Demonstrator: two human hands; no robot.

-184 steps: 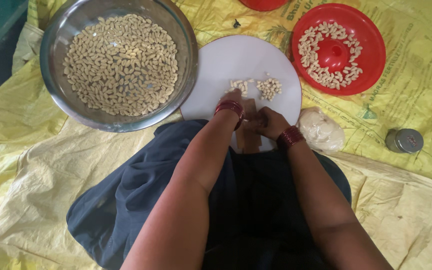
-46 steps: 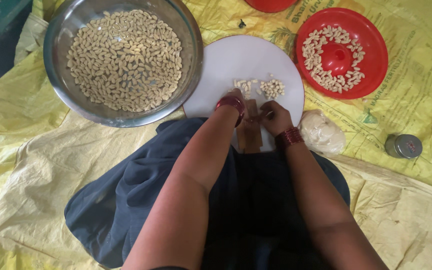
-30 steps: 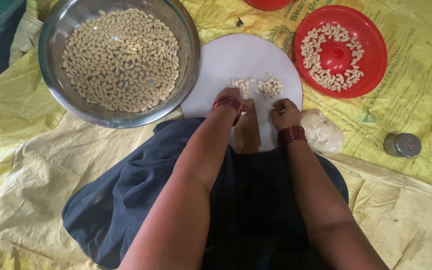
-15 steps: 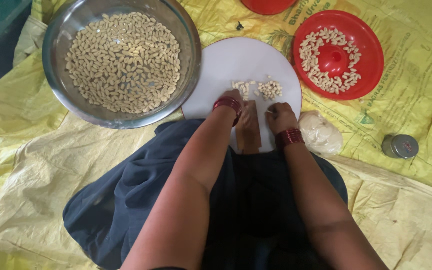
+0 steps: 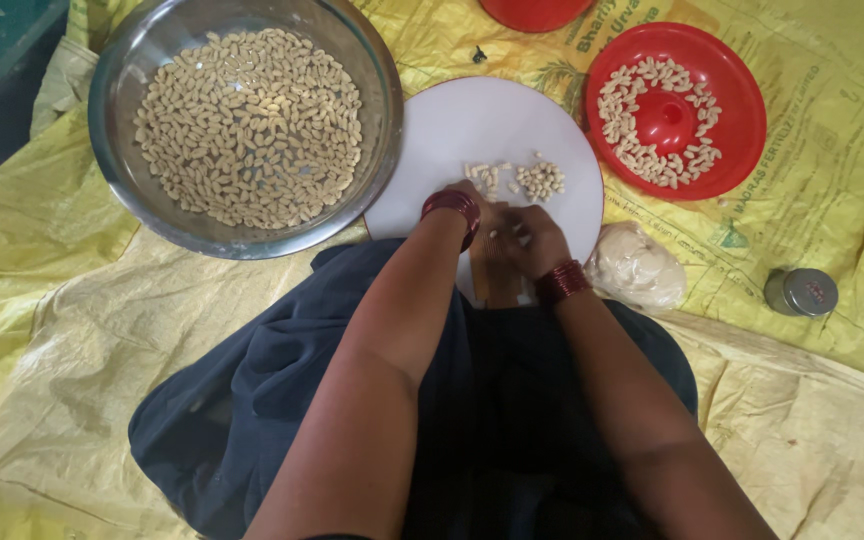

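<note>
Your two hands meet over the near edge of the white round board (image 5: 482, 120), and your fingers (image 5: 524, 228) are bunched close together there; something small and pale shows between them, but whether they are pinched on it cannot be told from here. Your right hand (image 5: 532, 240) sits knuckles up, with a stack of dark red bangles (image 5: 562, 282) round its wrist. Your left hand (image 5: 474, 205) is mostly hidden behind its own wrist, which wears red bangles too, so the state of its fingers cannot be told either. Just under both hands a small wooden block (image 5: 495, 275) shows between your forearms. A little beyond your fingertips two small heaps of pale nuts (image 5: 540, 180) lie side by side on the board, close to each other. To the left of the board, touching its edge, stands a large steel bowl (image 5: 117, 70) filled with the same pale nuts in a wide layer. To the right of the board a red plastic plate (image 5: 742, 100) with a raised centre holds a ring of nuts around that centre. Just beside your right wrist lies a lumpy whitish bag (image 5: 640, 268), and further right, well apart, stands a small round metal tin (image 5: 800, 292). Everything rests on yellow woven sacking (image 5: 52, 330) spread over the floor, and your lap is covered by dark blue cloth (image 5: 282, 380).
</note>
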